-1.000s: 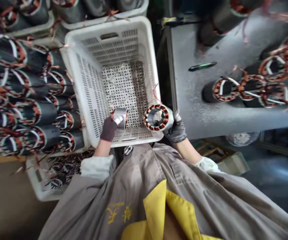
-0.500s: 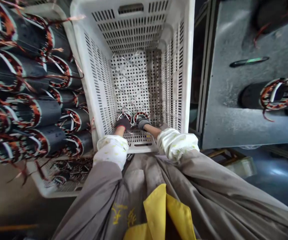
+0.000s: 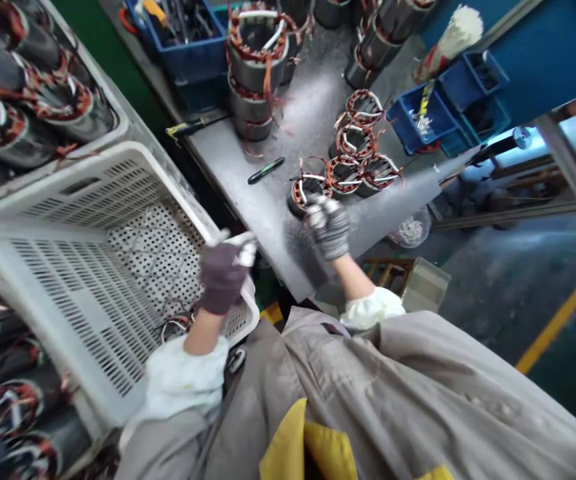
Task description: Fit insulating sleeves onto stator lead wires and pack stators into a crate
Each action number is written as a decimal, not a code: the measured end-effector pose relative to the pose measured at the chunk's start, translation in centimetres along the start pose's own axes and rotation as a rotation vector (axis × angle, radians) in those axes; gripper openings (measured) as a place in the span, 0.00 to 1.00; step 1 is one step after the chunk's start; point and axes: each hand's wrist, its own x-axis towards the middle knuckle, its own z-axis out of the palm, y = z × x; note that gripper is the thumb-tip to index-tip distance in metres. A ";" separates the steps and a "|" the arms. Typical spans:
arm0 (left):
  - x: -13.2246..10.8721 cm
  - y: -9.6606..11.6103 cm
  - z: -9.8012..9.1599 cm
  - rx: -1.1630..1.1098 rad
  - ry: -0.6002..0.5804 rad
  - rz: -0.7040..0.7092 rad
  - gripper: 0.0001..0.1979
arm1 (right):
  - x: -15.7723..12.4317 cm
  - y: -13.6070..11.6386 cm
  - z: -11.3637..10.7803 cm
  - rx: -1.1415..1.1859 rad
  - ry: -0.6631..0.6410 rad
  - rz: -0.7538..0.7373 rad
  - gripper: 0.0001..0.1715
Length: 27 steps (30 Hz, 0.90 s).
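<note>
My left hand (image 3: 225, 272), in a dark purple glove with pale fingertips, is over the near right rim of a white plastic crate (image 3: 81, 280). It is blurred, its fingers look apart, and nothing shows in it. My right hand (image 3: 329, 228), in a grey striped glove, is at the near side of a motor stator (image 3: 309, 192) with copper windings on the metal table. Blur hides whether its fingers touch the stator. More stators (image 3: 344, 175) stand beside that one. Inside the crate, by my left wrist, is a partly hidden stator (image 3: 174, 328).
Stacked stators (image 3: 253, 60) stand at the table's far left. A black-and-green pen (image 3: 267, 171) lies on the metal table (image 3: 238, 200), near a yellow-handled tool (image 3: 185, 128). Blue bins (image 3: 418, 120) sit at the back right. Crates full of stators (image 3: 68, 110) flank the white crate.
Both hands have come up out of the white crate, where they were at two stators. My view has turned right, and my right hand is now over the metal table.
</note>
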 end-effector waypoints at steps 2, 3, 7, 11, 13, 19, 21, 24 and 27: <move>5.2 7.6 4.5 -0.004 -0.145 0.269 0.19 | 4.5 1.7 -5.5 -0.160 0.223 -0.092 0.29; 7.8 10.5 6.9 0.057 -0.197 0.312 0.21 | 6.7 2.6 -7.6 -0.288 0.281 -0.139 0.32; 15.1 14.8 14.7 0.414 -0.468 0.223 0.28 | 12.4 5.4 -11.1 -0.723 0.042 -0.331 0.36; 14.1 12.9 16.3 0.534 -0.605 0.187 0.25 | 11.8 5.7 -10.1 -0.873 -0.240 -0.427 0.41; 10.9 12.0 15.2 0.549 -0.613 0.201 0.24 | 9.8 5.9 -9.6 -0.896 -0.300 -0.426 0.43; 1.5 10.3 12.0 0.500 -0.660 0.161 0.21 | 1.9 8.5 -8.5 -0.891 -0.526 -0.301 0.29; 1.1 9.6 11.7 0.329 -0.599 0.073 0.15 | 0.5 9.4 -8.2 -0.886 -0.583 -0.298 0.27; 2.2 8.8 11.5 -0.283 -0.306 -0.360 0.15 | 0.6 11.0 -8.4 -0.890 -0.459 -0.329 0.35; 2.8 8.5 10.8 -0.757 -0.045 -0.723 0.23 | 2.4 13.1 -9.5 -0.667 -0.173 -0.222 0.46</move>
